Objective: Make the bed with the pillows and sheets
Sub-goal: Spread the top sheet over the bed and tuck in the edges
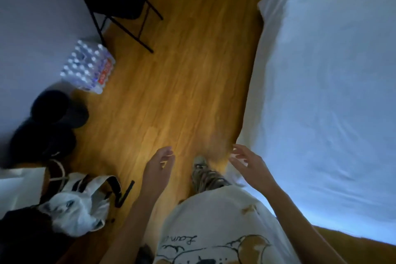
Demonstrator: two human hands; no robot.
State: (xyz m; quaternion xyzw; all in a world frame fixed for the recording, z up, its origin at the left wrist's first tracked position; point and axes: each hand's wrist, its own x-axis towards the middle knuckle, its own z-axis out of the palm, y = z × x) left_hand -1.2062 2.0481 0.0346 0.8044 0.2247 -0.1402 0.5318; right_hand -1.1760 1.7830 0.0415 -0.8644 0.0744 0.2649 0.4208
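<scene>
A wooden floor (182,70) runs up the middle of my view, with the bed (255,100) along the right side, its white sheet (325,83) spread over the mattress and lightly creased. I cannot make out any pillow with certainty. My left hand (159,162) hangs over the floor, fingers loosely curled and holding nothing. My right hand (246,159) hovers just beside the near edge of the bed, fingers spread apart and empty; whether they touch the sheet I cannot tell. One shoe (200,167) shows between the hands. By the left wall stand a black folding chair (120,2), a shrink-wrapped pack of water bottles (87,66), dark round shapes I can't identify, and a white bag (79,206)
</scene>
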